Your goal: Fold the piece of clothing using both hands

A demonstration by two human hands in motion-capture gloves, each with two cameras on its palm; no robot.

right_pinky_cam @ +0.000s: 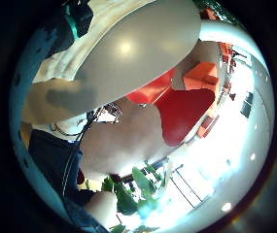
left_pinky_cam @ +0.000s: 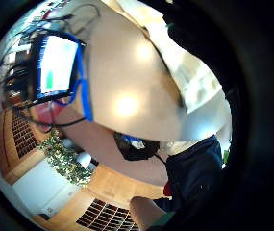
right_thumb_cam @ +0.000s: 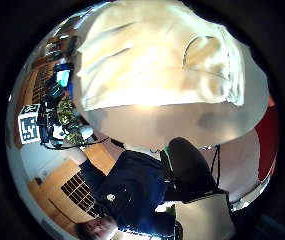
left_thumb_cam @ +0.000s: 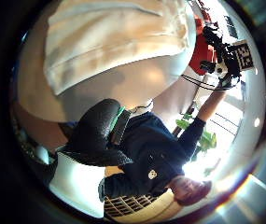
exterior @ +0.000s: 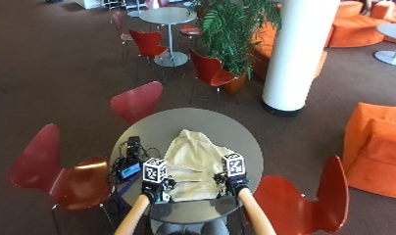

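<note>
Lying on the round grey table (exterior: 243, 142) is a cream piece of clothing (exterior: 190, 166), a little near of the table's middle. Its wide part is turned to the person and reaches almost to the near edge, and its narrow part points to the far side. The cloth shows some soft creases and one curved seam, which is seen in the right thumb side palm view (right_thumb_cam: 157, 55). The left thumb side palm view shows the same cloth (left_thumb_cam: 118, 37) flat on the table surface.

The left hand (exterior: 156, 190) is at the near left corner of the clothing, and the right hand (exterior: 232, 185) is at the near right corner. Both are over the near edge of the table, just beside the cloth. I cannot tell if the fingers are spread, curled or pinching the cloth, because they are hidden in the outside view and the palm views do not show them.

On the left part of the table, near the left hand, there is a small device with a blue lit screen (exterior: 128, 171) and black cables (exterior: 130, 149) around it. Red chairs (exterior: 136, 102) stand around the table. Farther away are a white pillar (exterior: 296, 54), a green plant (exterior: 240, 27) and orange seats (exterior: 377, 147).
</note>
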